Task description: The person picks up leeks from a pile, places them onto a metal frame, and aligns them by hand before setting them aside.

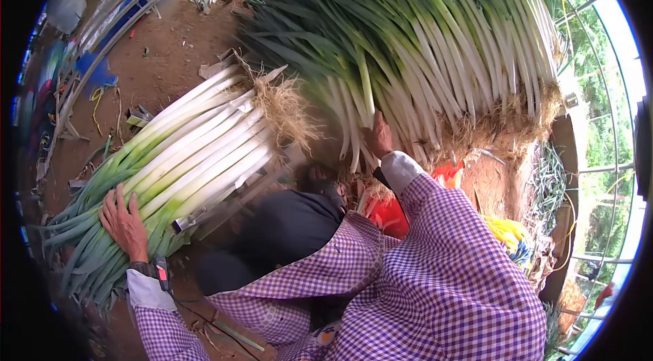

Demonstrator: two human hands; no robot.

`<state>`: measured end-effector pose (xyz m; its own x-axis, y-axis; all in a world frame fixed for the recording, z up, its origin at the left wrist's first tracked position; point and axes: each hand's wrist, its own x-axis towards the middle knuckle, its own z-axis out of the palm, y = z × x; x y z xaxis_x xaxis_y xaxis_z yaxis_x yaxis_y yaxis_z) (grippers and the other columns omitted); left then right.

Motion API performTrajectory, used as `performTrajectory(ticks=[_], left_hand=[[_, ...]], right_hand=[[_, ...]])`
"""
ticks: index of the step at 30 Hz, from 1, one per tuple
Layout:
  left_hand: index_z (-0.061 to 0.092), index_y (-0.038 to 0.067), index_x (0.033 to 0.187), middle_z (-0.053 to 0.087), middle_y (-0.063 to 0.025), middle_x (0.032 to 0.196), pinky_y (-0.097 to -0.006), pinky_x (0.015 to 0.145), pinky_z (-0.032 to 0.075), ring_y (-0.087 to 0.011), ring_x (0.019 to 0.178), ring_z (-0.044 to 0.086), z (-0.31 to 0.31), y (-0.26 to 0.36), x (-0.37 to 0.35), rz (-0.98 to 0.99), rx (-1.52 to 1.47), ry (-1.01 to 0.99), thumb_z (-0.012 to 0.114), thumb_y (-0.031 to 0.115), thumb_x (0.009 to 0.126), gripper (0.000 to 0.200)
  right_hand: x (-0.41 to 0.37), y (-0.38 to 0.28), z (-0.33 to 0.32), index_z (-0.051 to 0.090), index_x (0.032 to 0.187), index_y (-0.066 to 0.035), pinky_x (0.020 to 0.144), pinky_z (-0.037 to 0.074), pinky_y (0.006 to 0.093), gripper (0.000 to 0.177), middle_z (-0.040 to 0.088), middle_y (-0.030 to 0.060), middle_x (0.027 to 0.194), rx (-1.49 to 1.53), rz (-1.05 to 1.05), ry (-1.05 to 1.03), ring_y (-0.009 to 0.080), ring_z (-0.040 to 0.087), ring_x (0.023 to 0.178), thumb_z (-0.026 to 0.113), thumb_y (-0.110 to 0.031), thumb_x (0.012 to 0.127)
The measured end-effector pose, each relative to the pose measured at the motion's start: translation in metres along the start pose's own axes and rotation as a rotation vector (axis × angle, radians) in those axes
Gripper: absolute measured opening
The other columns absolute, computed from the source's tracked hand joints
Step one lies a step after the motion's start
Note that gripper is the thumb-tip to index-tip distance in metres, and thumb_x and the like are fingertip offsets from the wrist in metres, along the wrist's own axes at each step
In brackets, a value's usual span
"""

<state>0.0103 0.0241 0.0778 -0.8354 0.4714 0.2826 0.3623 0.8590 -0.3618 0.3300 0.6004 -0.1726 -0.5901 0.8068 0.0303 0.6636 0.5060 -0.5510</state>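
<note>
My left hand (124,221) lies with its fingers spread on the green part of a row of leeks (197,136), which rests on a low metal frame (231,208). Their white stems point up and right, ending in a tangle of pale roots (282,109). At the near edge of a large leek pile (435,41), my right hand (379,138) is closed around the lower white part of one leek (365,82). My palm and some fingers are hidden there. The pile's roots face me, and its dark green leaves point away.
A red plastic item (389,217) sits under my right arm. Yellow material (507,233) and leaf scraps (549,177) lie at the right, beside a clear-sided wall with curved poles. A metal rack (146,0) stands at the upper left on the dirt floor (170,48).
</note>
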Motion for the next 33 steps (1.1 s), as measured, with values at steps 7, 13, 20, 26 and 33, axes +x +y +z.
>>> performTrajectory(ticks=[7,13,20,26,33], left_hand=[[0.059,0.015,0.139,0.057,-0.0082,0.137,-0.0485,0.119,0.031,-0.0274,0.134,0.050,-0.004,0.004,0.001,-0.029,-0.010,0.021,0.055,0.041,0.105,0.044],[0.060,0.015,0.138,0.058,-0.0077,0.136,-0.0489,0.119,0.030,-0.0269,0.134,0.050,-0.003,0.004,-0.001,-0.026,-0.046,0.064,0.055,0.042,0.105,0.043],[0.061,0.015,0.138,0.059,-0.0081,0.135,-0.0491,0.119,0.031,-0.0273,0.132,0.051,-0.008,0.008,-0.003,-0.039,-0.058,0.075,0.056,0.043,0.105,0.044],[0.061,0.015,0.137,0.060,-0.0095,0.132,-0.0511,0.120,0.029,-0.0278,0.132,0.050,-0.009,0.009,-0.002,-0.046,-0.100,0.107,0.059,0.044,0.103,0.045],[0.063,0.013,0.134,0.061,-0.0102,0.129,-0.0523,0.120,0.029,-0.0290,0.130,0.052,-0.009,0.008,-0.006,-0.045,-0.151,0.152,0.062,0.045,0.100,0.047]], right_hand=[[-0.021,-0.065,-0.103,0.060,0.103,0.003,0.063,0.055,0.0435,0.034,0.071,0.0161,0.076,0.267,0.103,-0.285,0.0296,0.072,0.068,0.076,-0.022,0.085],[-0.097,-0.120,-0.203,0.069,0.112,0.005,0.066,0.055,0.0361,0.038,0.072,0.0111,0.083,0.483,0.176,-0.458,0.0174,0.069,0.075,0.079,-0.019,0.085],[-0.152,-0.176,-0.294,0.067,0.121,0.002,0.073,0.053,0.0301,0.045,0.073,0.0063,0.096,0.701,0.323,-0.601,0.0138,0.066,0.082,0.083,-0.025,0.088],[-0.178,-0.218,-0.342,0.064,0.116,0.003,0.064,0.055,0.0301,0.037,0.071,0.0076,0.085,0.723,0.278,-0.618,0.0141,0.067,0.070,0.077,-0.023,0.092],[-0.208,-0.263,-0.402,0.062,0.113,0.001,0.062,0.053,0.0294,0.034,0.070,0.0070,0.081,0.698,0.342,-0.637,0.0127,0.065,0.067,0.075,-0.023,0.093]])
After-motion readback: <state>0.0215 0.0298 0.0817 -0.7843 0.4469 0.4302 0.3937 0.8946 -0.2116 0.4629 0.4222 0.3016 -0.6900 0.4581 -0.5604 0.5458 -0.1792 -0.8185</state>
